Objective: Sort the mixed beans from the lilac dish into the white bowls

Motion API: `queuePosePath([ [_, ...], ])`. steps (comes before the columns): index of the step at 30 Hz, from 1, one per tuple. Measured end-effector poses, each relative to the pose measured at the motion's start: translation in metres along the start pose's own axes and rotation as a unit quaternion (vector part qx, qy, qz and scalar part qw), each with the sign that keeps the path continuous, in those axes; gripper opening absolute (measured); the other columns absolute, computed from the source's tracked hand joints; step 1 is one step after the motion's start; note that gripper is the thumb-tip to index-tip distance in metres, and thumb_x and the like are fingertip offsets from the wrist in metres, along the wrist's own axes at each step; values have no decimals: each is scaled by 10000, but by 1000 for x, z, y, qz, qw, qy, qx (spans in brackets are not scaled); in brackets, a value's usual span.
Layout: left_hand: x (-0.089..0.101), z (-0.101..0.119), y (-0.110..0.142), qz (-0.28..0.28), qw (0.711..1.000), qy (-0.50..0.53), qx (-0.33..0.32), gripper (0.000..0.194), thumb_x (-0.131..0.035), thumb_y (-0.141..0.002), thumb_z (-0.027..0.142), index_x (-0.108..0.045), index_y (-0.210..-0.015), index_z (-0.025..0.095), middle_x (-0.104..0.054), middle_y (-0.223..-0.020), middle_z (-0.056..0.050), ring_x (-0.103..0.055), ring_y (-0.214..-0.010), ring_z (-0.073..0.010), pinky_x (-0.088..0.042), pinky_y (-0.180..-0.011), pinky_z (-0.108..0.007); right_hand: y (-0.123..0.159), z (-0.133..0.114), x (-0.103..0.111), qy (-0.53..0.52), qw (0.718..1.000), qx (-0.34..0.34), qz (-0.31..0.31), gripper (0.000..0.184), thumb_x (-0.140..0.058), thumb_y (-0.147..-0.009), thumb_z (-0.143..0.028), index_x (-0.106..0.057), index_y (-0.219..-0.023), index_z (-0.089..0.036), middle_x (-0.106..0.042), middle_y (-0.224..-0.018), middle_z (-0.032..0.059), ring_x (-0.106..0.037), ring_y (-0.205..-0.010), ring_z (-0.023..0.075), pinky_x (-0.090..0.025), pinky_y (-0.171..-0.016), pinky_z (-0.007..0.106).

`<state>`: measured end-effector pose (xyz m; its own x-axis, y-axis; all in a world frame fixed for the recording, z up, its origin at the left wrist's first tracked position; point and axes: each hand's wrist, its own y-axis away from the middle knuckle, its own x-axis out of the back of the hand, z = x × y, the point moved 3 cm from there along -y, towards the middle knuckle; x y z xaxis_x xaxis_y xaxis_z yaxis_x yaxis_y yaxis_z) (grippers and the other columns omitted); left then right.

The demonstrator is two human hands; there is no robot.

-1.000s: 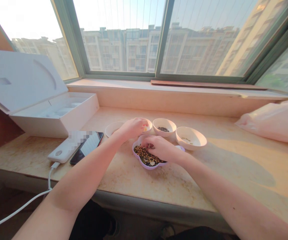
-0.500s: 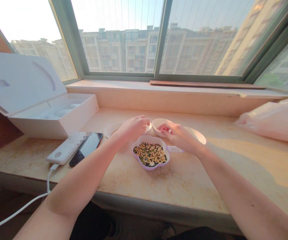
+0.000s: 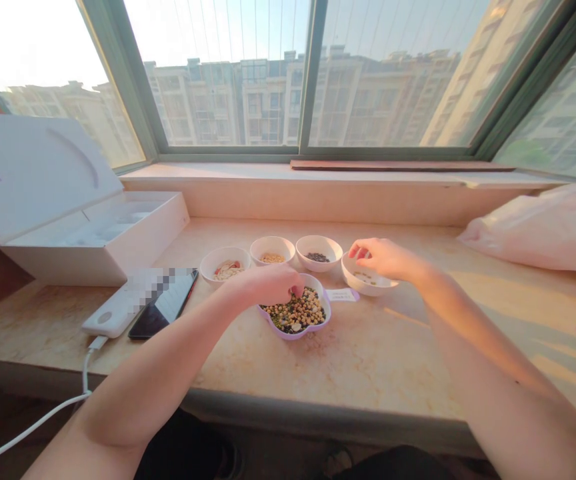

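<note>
A purple-rimmed, flower-shaped bowl (image 3: 294,335) with a label tab (image 3: 342,295) holds mixed beans (image 3: 304,310): yellow, black and green ones. My left hand (image 3: 275,287) reaches into its far left side, fingers bent and pinched at the beans; what they hold is hidden. Over the rightmost white bowl (image 3: 381,290), where a few small greenish beans (image 3: 365,277) lie, hovers my right hand (image 3: 383,257). Its fingertips are curled together, and anything between them is too small to make out.
Behind stand white bowls with flat pale seeds (image 3: 228,269), yellow beans (image 3: 272,258) and black beans (image 3: 317,257). At left are a phone (image 3: 165,305), a white power bank (image 3: 113,313) with cable and an open white box (image 3: 93,260). A plastic bag (image 3: 543,230) lies at right.
My right hand has gone from the purple bowl past the black-bean bowl to the rightmost bowl. My left hand has come from the yellow-bean bowl down to the purple bowl.
</note>
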<state>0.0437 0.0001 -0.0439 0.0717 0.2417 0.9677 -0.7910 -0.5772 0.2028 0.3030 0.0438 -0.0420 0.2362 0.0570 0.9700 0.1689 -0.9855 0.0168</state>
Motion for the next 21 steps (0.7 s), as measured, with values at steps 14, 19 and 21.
queuePosePath([
  [14,-1,2,-2,-14,1000,8,15,213,-497,-807,58,-671,-763,172,-695,-813,-40,-579,-682,-138,-355,-595,-266,-6,13,-12,62,997,-25,-25,277,-580,-822,-135,-772,-999,-229,-764,-1089,60,-694,-982,225,-496,-769,293],
  [19,1,5,-1,-9,1000,16,13,244,-487,-791,52,-697,-807,174,-700,-846,-42,-568,-704,-146,-384,-645,-282,-6,14,-14,71,996,-38,-40,275,-607,-821,-143,-772,-1023,-233,-765,-1117,62,-698,-965,221,-487,-749,283],
  [21,2,6,-1,-7,1000,14,12,248,-484,-793,53,-700,-808,175,-693,-838,-43,-559,-693,-145,-375,-634,-289,-6,15,-15,69,996,-37,-47,289,-612,-803,-128,-774,-1019,-229,-771,-1101,61,-704,-943,217,-485,-732,278],
])
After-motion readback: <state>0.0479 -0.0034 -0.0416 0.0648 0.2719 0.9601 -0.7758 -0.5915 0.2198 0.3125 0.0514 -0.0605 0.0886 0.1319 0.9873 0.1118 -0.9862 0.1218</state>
